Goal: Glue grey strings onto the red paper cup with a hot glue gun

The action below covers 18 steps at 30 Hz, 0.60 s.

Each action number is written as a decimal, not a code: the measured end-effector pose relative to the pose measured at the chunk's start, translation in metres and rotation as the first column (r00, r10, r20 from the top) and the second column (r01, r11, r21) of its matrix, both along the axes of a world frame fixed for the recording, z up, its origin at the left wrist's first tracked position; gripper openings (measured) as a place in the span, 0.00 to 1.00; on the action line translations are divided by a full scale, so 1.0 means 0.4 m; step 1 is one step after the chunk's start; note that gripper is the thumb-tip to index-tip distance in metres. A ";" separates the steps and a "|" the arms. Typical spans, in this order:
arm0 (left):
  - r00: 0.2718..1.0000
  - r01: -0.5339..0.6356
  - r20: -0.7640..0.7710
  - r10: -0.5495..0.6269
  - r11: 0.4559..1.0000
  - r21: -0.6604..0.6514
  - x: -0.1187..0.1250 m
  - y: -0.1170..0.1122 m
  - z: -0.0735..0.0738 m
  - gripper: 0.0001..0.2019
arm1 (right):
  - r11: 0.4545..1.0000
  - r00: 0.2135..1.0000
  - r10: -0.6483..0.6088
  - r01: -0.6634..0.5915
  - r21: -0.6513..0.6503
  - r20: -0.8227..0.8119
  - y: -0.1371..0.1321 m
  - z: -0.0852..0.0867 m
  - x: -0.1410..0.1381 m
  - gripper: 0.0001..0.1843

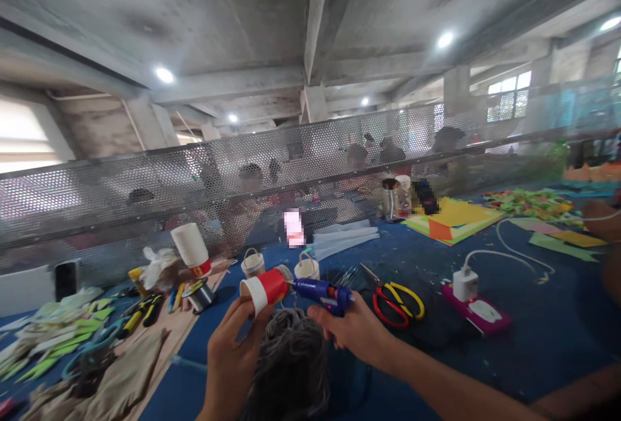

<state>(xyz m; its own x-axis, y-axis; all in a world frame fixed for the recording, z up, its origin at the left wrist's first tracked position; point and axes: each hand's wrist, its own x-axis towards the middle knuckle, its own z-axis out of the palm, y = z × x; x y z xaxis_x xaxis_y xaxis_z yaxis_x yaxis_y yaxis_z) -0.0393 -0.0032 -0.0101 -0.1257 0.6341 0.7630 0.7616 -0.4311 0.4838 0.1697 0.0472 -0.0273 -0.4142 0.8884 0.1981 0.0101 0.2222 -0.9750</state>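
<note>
One red-and-white paper cup is present at the centre, held on its side above the table between the thumb and fingers of the left hand, which pinch it near the rim. One blue glue gun is gripped in the right hand, fingers closed round its handle; its nozzle is at the cup's base, though contact cannot be confirmed. Counted nearby: two small white buckets with looped handles, one bundle of grey yarn below the hands, one pair of scissors with one red and one yellow handle, one magenta power strip bearing one white charger, one stack of paper cups, and one wire spool. The glue gun's handle is mostly concealed by the fist; the second bucket is partly covered by the gun. The yarn's lower end is cut off by the frame. Persons behind the mesh partition are indistinct and cannot be reliably counted.
</note>
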 end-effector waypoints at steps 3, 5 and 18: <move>1.000 0.003 -0.009 -0.003 1.000 0.011 -0.003 0.002 -0.004 0.07 | 1.000 1.000 0.018 -0.019 -0.020 -0.023 0.000 0.004 -0.002 0.20; 1.000 0.004 -0.023 -0.003 1.000 0.026 -0.004 0.003 -0.007 0.07 | 0.999 0.999 0.024 -0.025 -0.022 -0.034 0.000 0.007 -0.001 0.20; 0.987 -0.004 -0.162 0.020 0.995 0.096 -0.004 0.002 -0.014 0.04 | 0.998 0.999 -0.005 0.003 -0.060 -0.032 -0.009 0.039 0.006 0.19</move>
<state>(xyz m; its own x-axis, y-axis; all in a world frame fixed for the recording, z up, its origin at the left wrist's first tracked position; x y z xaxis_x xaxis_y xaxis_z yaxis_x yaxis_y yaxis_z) -0.0410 -0.0024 -0.0156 -0.0022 0.5568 0.8307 0.8323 -0.4594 0.3101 0.1722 0.0435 -0.0116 -0.4045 0.9008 0.1578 -0.0206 0.1635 -0.9863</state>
